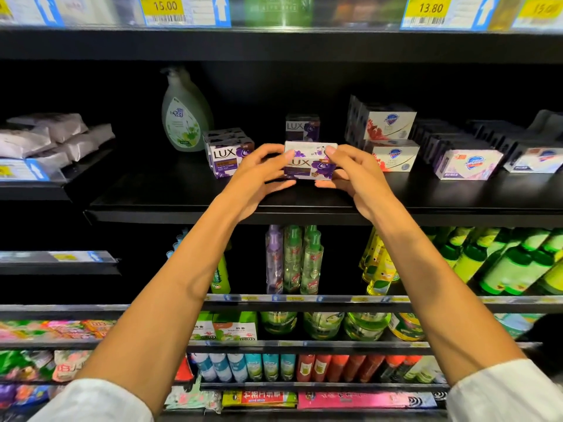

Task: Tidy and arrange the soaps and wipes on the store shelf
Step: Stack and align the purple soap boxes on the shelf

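A white and purple Lux soap box (308, 162) is held just above the black shelf (189, 196) at its middle. My left hand (259, 178) grips its left end and my right hand (350, 175) pinches its right end. More Lux boxes (227, 155) stand in a row to the left, and a single Lux box (302, 127) stands behind. White Safeguard soap boxes (388, 123) are stacked to the right, with further boxes (467, 164) lying beyond them. Packs of wipes (51, 137) are piled on the shelf at the far left.
A green pump bottle (184, 117) stands behind the left Lux row. Price tags (164, 9) line the shelf edge above. Lower shelves hold green bottles (502, 263), spray cans (253, 367) and flat packets.
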Demonstrator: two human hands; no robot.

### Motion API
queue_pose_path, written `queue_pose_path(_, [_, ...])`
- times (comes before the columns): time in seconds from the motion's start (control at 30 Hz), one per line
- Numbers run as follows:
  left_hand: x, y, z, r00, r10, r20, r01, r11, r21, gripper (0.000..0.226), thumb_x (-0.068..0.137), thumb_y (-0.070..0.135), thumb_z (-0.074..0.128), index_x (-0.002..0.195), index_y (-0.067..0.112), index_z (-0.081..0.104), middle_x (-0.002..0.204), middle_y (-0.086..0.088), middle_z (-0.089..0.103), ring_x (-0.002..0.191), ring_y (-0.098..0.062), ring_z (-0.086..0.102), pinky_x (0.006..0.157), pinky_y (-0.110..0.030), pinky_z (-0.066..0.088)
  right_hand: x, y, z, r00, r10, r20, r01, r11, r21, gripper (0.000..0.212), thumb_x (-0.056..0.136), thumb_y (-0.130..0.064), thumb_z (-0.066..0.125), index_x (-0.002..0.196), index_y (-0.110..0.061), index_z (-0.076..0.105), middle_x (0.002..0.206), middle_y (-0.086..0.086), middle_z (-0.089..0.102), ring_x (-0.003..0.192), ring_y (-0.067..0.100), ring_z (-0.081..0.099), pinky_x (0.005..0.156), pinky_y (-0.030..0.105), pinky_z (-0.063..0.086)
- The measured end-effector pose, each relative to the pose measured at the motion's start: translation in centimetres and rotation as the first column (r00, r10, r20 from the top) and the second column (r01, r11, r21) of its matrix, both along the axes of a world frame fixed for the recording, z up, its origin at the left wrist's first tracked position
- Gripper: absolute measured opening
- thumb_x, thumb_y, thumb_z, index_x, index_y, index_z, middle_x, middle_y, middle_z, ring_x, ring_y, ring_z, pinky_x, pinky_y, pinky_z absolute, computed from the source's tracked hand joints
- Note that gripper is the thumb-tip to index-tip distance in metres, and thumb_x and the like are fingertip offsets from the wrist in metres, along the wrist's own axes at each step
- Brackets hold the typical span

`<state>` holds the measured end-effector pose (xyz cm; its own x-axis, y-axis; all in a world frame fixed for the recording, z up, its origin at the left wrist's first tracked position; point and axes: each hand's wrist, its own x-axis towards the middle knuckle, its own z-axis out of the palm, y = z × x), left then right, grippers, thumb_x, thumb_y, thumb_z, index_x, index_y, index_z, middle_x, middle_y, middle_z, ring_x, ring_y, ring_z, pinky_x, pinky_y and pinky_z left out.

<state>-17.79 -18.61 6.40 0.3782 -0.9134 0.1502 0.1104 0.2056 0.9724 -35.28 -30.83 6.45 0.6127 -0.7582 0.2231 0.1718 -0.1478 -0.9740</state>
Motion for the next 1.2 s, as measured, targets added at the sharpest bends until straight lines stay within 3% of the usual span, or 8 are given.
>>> queue_pose_path(0.07, [0.1,0.0,0.0,0.999,-0.012,-0.030,0.012,1.000,0.013,0.026,0.100,0.024,0.069,0.121,0.010,0.066,0.123,-0.012,0.073,0.117,-0.026,0.070,0.104,-0.046,0.056,-0.1,0.0,-0.1,1.000,0.018,0.017,-0.018,1.000,-0.007,0.023,0.101,-0.024,0.068,0.110,-0.003,0.070,0.116,0.014,0.074,0.109,0.027,0.074,0.094,0.051,0.060])
queue_pose_path(0.17, [0.3,-0.1,0.0,0.998,-0.028,-0.050,0.029,0.999,0.023,0.023,0.098,0.022,0.070,0.118,0.010,0.069,0.120,-0.011,0.074,0.118,-0.028,0.070,0.106,-0.046,0.055,-0.1,-0.2,-0.3,0.999,0.029,0.021,-0.029,0.999,-0.028,0.024,0.099,-0.021,0.071,0.117,-0.005,0.071,0.118,0.015,0.073,0.112,0.028,0.073,0.095,0.051,0.060])
queue_pose_path(0.37, [0.8,-0.2,-0.2,0.998,-0.020,-0.059,0.021,1.000,0.012,0.041,0.094,0.010,0.074,0.131,-0.003,0.063,0.127,-0.020,0.071,0.120,-0.033,0.069,0.104,-0.045,0.056,-0.1,-0.2,-0.3,0.998,0.048,0.039,-0.047,0.999,-0.026,0.027,0.097,-0.015,0.072,0.123,-0.007,0.071,0.121,0.012,0.073,0.116,0.024,0.070,0.096,0.046,0.060])
queue_pose_path(0.53, [1.0,-0.3,-0.4,0.999,0.015,-0.039,-0.015,1.000,0.011,0.043,0.091,0.004,0.076,0.131,-0.003,0.062,0.124,-0.023,0.071,0.120,-0.032,0.069,0.103,-0.045,0.056,0.1,0.0,0.2,0.999,0.046,0.013,-0.046,0.997,0.064,0.026,0.100,-0.036,0.067,0.120,-0.020,0.070,0.118,0.011,0.074,0.112,0.021,0.073,0.092,0.041,0.062])
queue_pose_path(0.67, [1.0,-0.3,-0.5,0.999,0.007,-0.044,-0.007,1.000,-0.018,0.043,0.091,-0.002,0.073,0.132,0.000,0.060,0.129,-0.024,0.067,0.123,-0.030,0.067,0.104,-0.042,0.056,0.4,0.0,0.4,0.997,0.052,-0.051,-0.048,0.997,0.067,0.036,0.100,-0.041,0.067,0.123,-0.014,0.070,0.113,0.010,0.077,0.106,0.022,0.075,0.087,0.036,0.063])
queue_pose_path(0.83, [1.1,-0.3,-0.6,0.999,-0.042,0.013,0.042,0.999,-0.024,0.048,0.088,-0.007,0.074,0.132,0.005,0.059,0.140,-0.020,0.060,0.127,-0.029,0.064,0.102,-0.042,0.056,-0.1,-0.5,0.2,0.997,0.070,0.026,-0.073,0.989,0.132,0.033,0.097,-0.022,0.073,0.125,-0.005,0.069,0.114,0.013,0.077,0.109,0.024,0.075,0.088,0.039,0.063])
queue_pose_path(0.97, [1.2,-0.3,-0.5,0.995,-0.100,0.026,0.100,0.995,-0.009,0.055,0.088,-0.010,0.072,0.138,0.007,0.057,0.145,-0.014,0.058,0.127,-0.030,0.064,0.105,-0.046,0.054,-0.2,-0.8,0.1,0.998,0.058,0.022,-0.060,0.990,0.124,0.044,0.092,-0.015,0.078,0.133,-0.009,0.064,0.113,0.012,0.078,0.106,0.025,0.076,0.083,0.033,0.063])
queue_pose_path(1.2, [1.1,-0.4,-0.2,0.987,-0.079,-0.141,0.082,0.997,0.014,0.056,0.093,0.006,0.072,0.145,0.012,0.053,0.130,-0.016,0.070,0.120,-0.031,0.069,0.102,-0.045,0.056,-0.4,-0.7,-0.1,0.998,0.066,0.020,-0.067,0.996,0.050,0.053,0.088,-0.008,0.081,0.137,-0.011,0.062,0.117,0.013,0.076,0.108,0.024,0.075,0.087,0.037,0.063])
